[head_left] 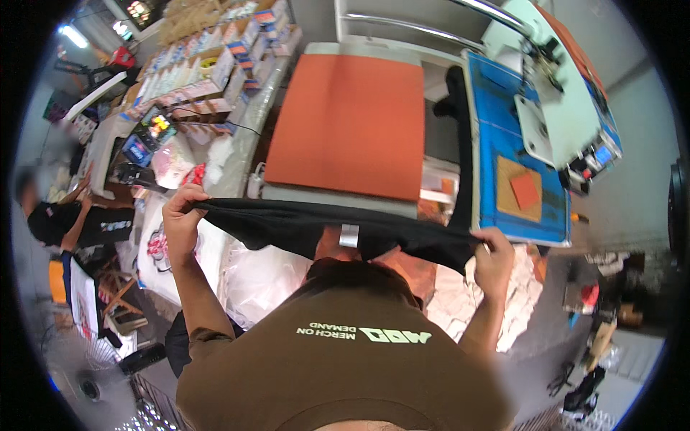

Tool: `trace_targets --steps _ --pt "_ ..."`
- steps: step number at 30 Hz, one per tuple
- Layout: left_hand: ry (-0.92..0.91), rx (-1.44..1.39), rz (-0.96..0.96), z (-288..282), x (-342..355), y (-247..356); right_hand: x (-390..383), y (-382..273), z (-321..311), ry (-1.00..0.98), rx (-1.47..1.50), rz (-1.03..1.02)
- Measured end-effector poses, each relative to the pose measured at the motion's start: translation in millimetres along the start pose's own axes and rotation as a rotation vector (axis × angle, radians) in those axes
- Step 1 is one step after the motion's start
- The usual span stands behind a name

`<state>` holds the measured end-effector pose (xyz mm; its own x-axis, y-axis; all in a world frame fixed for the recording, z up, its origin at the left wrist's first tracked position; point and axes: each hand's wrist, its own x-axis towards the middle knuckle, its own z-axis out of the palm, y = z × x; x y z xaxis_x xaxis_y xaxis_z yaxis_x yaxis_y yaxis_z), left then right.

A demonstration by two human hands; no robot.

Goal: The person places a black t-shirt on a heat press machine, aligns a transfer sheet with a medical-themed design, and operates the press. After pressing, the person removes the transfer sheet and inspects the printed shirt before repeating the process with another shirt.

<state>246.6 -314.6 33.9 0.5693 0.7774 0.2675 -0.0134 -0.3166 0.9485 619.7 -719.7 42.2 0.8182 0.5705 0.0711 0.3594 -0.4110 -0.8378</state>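
A black garment (284,218), likely a shirt, is stretched sideways between my two hands in front of my body. My left hand (185,208) pinches its left end, thumb against the fingers. At the other end my right hand (494,257) has its fingers closed on the cloth. A small white label (349,235) shows near the middle of the garment, whose lower part is hidden behind my chest. Just beyond it lies a flat orange pad (348,126) on a press bed; the cloth hangs at the pad's near edge.
Right of the pad is a blue work surface (496,136) bearing an orange square on a brown board, beside machine parts. Open boxes (194,79) stand at the far left. White cloth (521,294) is piled at the right. Another person (54,219) works at the left.
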Motion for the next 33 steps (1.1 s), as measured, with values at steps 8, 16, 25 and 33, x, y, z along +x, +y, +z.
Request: trace_targets --steps 8,16,25,33 --pt "-0.115 0.118 -0.221 -16.9 37.8 16.0 59.5 -2.0 0.5 -0.11 -0.038 -0.091" --pt "-0.255 -0.225 0.069 -50.1 108.3 -2.7 93.5 -27.9 -27.8 0.011 0.148 -0.048" --pt "0.066 0.644 0.46 66.2 319.8 -110.7 288.1 -36.5 99.8 0.264 -0.718 -0.632" --pt "-0.341 -0.271 -1.304 48.7 119.8 -256.8 145.9 109.9 196.2 0.009 0.769 0.825"
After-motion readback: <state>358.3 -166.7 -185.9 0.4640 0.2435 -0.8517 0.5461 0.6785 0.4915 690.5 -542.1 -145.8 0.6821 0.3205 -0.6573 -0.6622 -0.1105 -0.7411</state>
